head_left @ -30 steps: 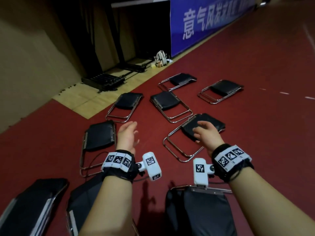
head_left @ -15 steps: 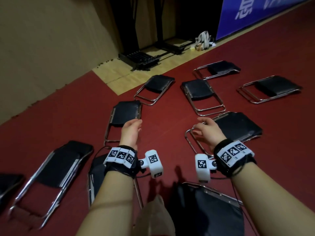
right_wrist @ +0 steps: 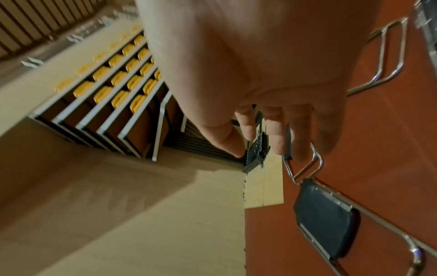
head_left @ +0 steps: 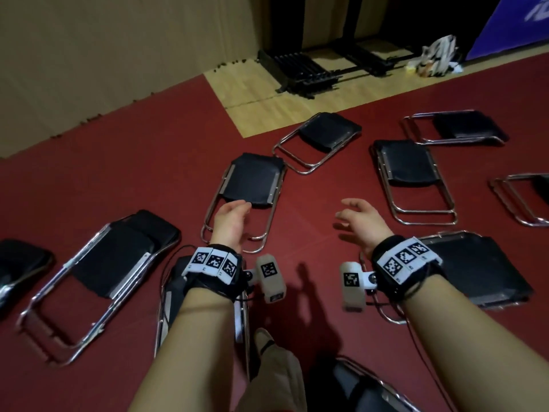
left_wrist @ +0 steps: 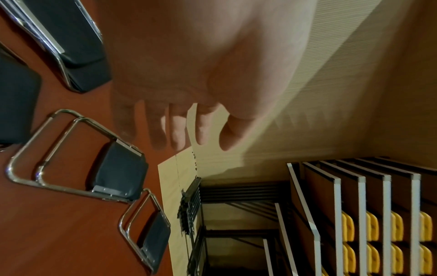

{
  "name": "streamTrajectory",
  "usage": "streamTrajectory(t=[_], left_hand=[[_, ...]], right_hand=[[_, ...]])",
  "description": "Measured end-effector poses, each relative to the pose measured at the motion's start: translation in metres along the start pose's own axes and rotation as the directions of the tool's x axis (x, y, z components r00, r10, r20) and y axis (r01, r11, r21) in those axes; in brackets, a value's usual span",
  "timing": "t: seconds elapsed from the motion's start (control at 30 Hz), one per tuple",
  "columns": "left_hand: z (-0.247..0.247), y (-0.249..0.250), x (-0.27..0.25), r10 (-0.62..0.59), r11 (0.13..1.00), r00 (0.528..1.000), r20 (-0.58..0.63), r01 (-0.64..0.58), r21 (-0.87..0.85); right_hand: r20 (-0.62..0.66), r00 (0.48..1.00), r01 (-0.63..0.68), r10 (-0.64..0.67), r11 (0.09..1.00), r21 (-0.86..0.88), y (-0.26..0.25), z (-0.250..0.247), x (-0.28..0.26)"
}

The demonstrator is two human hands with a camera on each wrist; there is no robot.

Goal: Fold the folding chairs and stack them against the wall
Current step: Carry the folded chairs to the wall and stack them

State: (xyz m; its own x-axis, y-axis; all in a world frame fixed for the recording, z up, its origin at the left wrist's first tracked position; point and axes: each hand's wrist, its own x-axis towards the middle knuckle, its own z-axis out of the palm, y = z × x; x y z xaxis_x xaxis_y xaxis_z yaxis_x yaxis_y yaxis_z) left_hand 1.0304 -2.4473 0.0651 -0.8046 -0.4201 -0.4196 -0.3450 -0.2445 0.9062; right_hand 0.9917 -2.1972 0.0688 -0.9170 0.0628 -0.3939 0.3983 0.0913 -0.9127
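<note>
the folding chairs (head_left: 252, 179) all lie folded flat, scattered across the red floor (head_left: 118, 179), none yet stacked at the wall (head_left: 104, 49). left hand (head_left: 230, 221) and right hand (head_left: 361, 223) hover loosely open, empty.

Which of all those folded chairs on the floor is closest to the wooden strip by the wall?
The folded chair whose black seat end lies right at the edge of the wooden strip; every other chair lies wholly on the red floor.

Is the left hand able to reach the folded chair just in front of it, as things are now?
Probably yes. The left hand is empty with relaxed fingers, and hangs above the near end of the folded chair. Nothing lies between them. The right hand is apart, over bare floor.
</note>
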Motion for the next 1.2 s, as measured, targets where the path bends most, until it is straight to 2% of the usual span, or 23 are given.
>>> streamTrajectory(t=[0.13,0.3,0.53,0.7,0.9,1.07,1.2], left_hand=[[-0.033,0.054,0.099,0.002,1.0,0.997,-0.072,-0.002,-0.001],[-0.091,0.103,0.18,0.004,1.0,0.985,-0.175,-0.007,-0.015],[-0.169,0.125,0.239,0.006,0.989,0.927,-0.375,-0.06,-0.133],[-0.198,0.145,0.282,-0.028,0.989,0.896,-0.442,-0.04,-0.143],[-0.197,0.187,0.368,-0.026,0.987,0.858,-0.512,-0.058,-0.148],[-0.174,0.245,0.456,-0.018,0.99,0.83,-0.557,-0.065,-0.128],[-0.163,0.287,0.519,-0.022,0.99,0.824,-0.566,-0.06,-0.126]], right_hand=[[0.084,0.996,-0.002,0.005,1.0,-0.029,-0.054,0.092,0.084],[0.208,0.978,0.007,0.014,0.995,-0.099,-0.103,0.191,0.142],[0.398,0.917,0.06,0.031,0.975,-0.215,-0.144,0.311,0.197],[0.509,0.86,0.092,0.041,0.968,-0.234,-0.172,0.374,0.241],[0.584,0.809,0.098,0.065,0.965,-0.244,-0.21,0.44,0.328],[0.634,0.77,0.105,0.069,0.967,-0.233,-0.269,0.487,0.419],[0.642,0.763,0.115,0.067,0.965,-0.237,-0.313,0.523,0.479]])
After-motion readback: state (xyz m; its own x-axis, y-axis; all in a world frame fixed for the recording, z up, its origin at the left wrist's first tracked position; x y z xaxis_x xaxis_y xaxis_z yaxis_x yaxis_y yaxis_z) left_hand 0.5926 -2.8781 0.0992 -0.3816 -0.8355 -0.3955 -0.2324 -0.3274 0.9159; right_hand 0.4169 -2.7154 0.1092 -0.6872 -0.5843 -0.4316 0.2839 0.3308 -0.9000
